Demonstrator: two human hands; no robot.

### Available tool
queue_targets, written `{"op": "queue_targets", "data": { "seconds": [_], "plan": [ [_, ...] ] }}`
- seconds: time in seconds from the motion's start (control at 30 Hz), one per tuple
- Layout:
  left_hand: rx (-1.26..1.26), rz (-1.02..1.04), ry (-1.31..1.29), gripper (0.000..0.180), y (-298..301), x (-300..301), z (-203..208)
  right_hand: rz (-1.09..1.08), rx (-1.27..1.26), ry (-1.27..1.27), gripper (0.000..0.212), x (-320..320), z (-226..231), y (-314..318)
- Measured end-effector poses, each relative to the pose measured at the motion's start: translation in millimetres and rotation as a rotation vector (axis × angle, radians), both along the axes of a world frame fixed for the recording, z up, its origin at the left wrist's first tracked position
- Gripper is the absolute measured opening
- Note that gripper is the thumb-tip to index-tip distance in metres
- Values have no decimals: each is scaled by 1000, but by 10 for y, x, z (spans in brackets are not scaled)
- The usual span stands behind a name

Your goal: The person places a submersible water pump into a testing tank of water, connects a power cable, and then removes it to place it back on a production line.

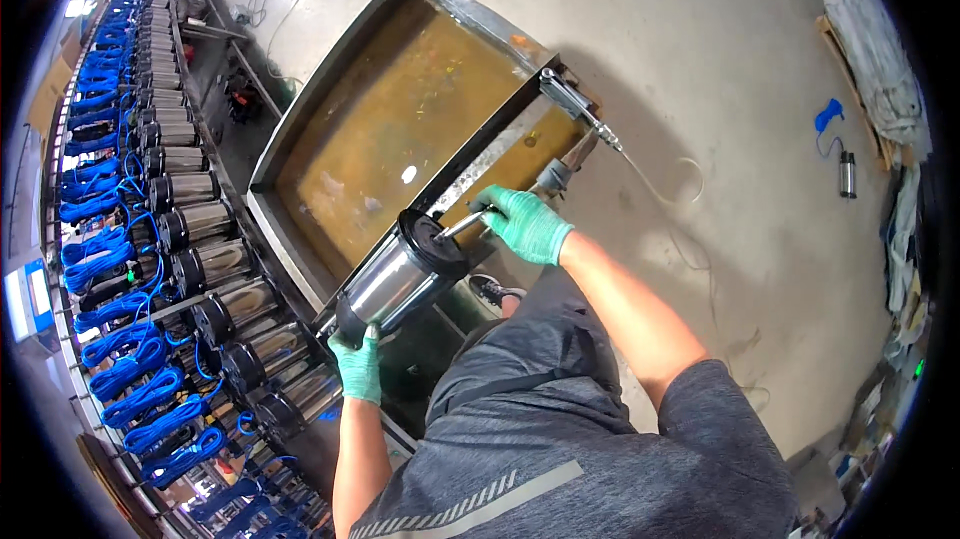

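A shiny steel cylinder (390,281) with a black end cap (436,247) lies tilted in front of me, against the near side of a shallow metal tray. My left hand (358,367), in a green glove, grips its lower left end, the thumb on the side and the other fingers partly hidden. My right hand (528,226), gloved alike, is closed around a slim metal rod tool (464,225). The rod's tip meets the black cap. Just beyond the right hand is a grey rounded piece (553,177); whether it belongs to the tool I cannot tell.
The tray (325,64) has a brownish bottom and raised rims. An air ratchet (565,94) with a hose rests on its right corner. Along the left, a long rack (225,194) carries rows of similar cylinders with coiled blue cables (100,254). Another cylinder (848,176) sits on the floor at right.
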State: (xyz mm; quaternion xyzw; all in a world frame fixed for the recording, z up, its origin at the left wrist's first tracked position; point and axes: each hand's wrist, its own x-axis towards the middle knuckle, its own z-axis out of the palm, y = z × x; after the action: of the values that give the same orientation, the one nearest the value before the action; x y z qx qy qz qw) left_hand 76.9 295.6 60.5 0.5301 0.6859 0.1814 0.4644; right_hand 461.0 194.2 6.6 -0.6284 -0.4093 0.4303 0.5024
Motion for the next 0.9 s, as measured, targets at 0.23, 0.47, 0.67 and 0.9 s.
{"op": "queue_targets", "data": {
  "seconds": [0.23,0.47,0.67,0.9],
  "plan": [
    [-61,94,-38,58,-83,165,131,1,-54,-67,21,39,-122,-35],
    [-42,61,-58,59,-52,82,88,22,-94,-69,19,-111,-260,140],
    [-74,83,-50,64,-68,180,156,40,-46,-48,20,-151,-344,239],
    [-60,90,-45,69,-89,163,133,50,-69,-108,19,-108,-213,403]
  ]
}}
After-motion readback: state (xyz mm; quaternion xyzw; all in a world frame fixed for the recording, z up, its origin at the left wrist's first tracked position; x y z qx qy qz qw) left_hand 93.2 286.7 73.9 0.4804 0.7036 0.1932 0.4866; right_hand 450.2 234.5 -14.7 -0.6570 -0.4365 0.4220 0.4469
